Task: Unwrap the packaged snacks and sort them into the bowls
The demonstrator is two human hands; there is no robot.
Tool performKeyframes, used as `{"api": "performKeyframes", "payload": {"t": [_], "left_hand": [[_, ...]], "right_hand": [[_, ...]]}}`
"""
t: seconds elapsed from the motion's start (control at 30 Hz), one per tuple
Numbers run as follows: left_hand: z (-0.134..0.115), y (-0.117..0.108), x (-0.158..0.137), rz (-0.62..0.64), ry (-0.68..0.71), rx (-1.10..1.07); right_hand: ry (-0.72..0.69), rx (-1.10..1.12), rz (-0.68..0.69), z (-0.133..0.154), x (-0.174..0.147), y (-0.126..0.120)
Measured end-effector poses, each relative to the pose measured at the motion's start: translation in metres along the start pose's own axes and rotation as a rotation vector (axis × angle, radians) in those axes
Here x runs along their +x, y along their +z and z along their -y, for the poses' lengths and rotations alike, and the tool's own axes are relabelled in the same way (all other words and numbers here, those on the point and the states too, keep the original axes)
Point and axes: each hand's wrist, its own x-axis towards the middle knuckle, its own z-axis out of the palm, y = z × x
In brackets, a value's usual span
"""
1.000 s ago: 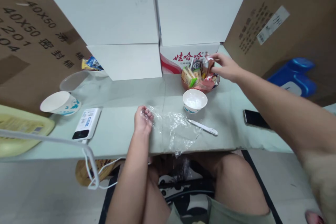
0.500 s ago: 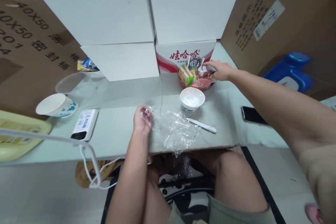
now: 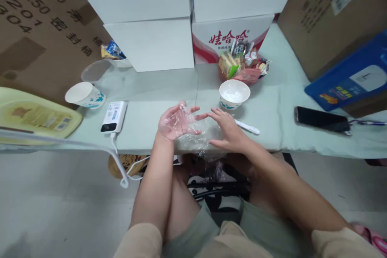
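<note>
My left hand [image 3: 177,122] is turned palm up above the table's front edge, fingers spread. Clear plastic wrap [image 3: 196,142] lies over its palm and fingers and trails down past the edge. Close by on the right, my right hand [image 3: 228,129] has its fingers stretched apart, with nothing in its grasp and fingertips near those of the left. Partly behind it lies a white-handled tool [image 3: 248,127], its other end hidden. Just beyond stands a white bowl [image 3: 234,93] with a blue-green pattern, in front of a red bowl [image 3: 246,76] of packaged snacks.
On the left are a paper bowl [image 3: 85,95], a white power bank [image 3: 114,117] with a cable and a yellow bottle [image 3: 39,115]. A phone [image 3: 322,120] and a blue bottle [image 3: 347,82] lie to the right. Boxes [image 3: 163,44] line the back.
My right hand has left the snack bowl and come back beside my left. The left hand has opened from a curl around the wrap. The view has tilted downward.
</note>
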Motion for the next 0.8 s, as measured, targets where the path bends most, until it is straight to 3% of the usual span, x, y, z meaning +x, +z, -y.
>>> {"api": "performKeyframes", "payload": {"t": [0.13,0.27,0.37,0.47,0.57,0.67,0.8], "left_hand": [[-0.001,-0.004,0.002,-0.069,-0.021,0.067],[-0.011,-0.011,0.01,-0.217,0.0,0.123],[-0.011,-0.01,0.014,-0.234,0.019,0.143],[0.002,-0.002,0.016,-0.203,-0.001,0.228],[0.024,0.008,0.019,-0.255,-0.023,0.422],[0.037,0.012,0.022,-0.32,0.065,0.509],[0.032,0.012,0.02,-0.33,0.256,0.369]], "right_hand": [[0.142,0.034,-0.096,-0.004,0.006,0.011],[0.239,0.18,-0.08,-0.001,-0.005,-0.001],[0.37,0.328,-0.124,-0.002,-0.01,-0.007],[0.527,0.524,-0.277,-0.007,-0.011,-0.004],[0.575,0.648,-0.322,-0.012,-0.011,0.002],[0.573,0.694,-0.302,-0.014,-0.014,0.003],[0.612,0.755,-0.346,-0.012,-0.016,-0.004]]}}
